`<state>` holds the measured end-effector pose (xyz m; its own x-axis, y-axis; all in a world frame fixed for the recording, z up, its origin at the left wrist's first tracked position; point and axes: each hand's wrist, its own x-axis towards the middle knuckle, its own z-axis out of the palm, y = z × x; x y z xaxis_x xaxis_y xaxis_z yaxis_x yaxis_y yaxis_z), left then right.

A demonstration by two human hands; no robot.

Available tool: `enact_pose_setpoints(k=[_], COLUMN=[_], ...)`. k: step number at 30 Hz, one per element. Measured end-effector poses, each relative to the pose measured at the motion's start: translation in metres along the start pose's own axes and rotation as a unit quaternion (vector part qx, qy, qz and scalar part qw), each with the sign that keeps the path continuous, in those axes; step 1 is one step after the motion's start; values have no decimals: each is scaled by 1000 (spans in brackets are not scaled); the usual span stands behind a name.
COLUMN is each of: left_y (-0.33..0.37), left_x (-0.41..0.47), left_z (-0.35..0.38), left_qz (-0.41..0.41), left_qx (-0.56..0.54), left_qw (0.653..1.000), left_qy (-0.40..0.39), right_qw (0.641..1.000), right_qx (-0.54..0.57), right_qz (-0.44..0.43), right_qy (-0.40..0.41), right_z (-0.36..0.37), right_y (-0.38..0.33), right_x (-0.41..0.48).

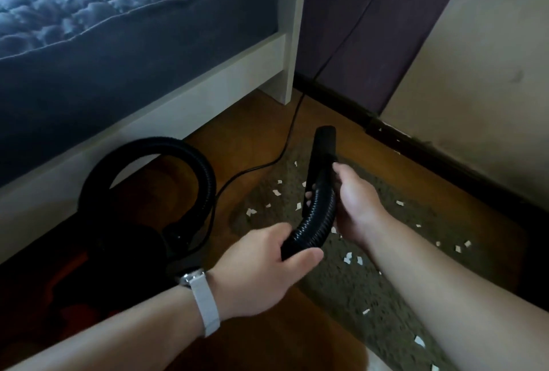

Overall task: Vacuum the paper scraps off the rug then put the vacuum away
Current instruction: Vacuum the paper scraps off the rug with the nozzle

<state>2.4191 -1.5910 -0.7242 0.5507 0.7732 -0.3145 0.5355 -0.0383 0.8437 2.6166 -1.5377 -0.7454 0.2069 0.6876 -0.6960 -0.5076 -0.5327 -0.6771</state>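
Both my hands grip the black hose point(312, 222): left hand point(261, 266) low, right hand point(353, 204) by the nozzle point(322, 148). Paper scraps point(350, 259) dot the rug point(371, 281) beneath.

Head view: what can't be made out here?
- Vacuum body: deep shadow beside the bed; shape and switch unreadable.
- Nozzle: mouth faces away; contact with the rug unclear.
- Hose: parts hidden under the left hand and right hand.
- Cord: leaves the top edge; plug unseen.
- Paper scraps: rug partly covered by the right forearm and cut by the bottom edge; no full count.
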Motion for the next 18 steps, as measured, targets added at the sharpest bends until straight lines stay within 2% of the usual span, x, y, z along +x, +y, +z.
enact_pose_setpoints(k=[4,7,11,13,15,18], left_y=[3,6,7,3,-2,1], left_x=[7,15,28,30,28,22], left_z=[33,55,41,18,0,-2], left_qz=[-4,-16,-13,-53,-104,-72], left_qx=[94,134,161,178,175,264], left_qw=[996,990,967,938,913,909], left_qy=[-5,-48,-196,-294,-354,-316], right_qw=[994,986,987,991,993,990], right_qx=[-112,-161,-159,-132,-117,-137], right_qz=[14,15,12,7,-5,-9], right_qy=[11,28,30,23,15,14], right_z=[-12,-27,-52,-67,-80,-88], right_y=[-1,-4,-13,-19,-23,-24], right_x=[3,6,9,11,13,16])
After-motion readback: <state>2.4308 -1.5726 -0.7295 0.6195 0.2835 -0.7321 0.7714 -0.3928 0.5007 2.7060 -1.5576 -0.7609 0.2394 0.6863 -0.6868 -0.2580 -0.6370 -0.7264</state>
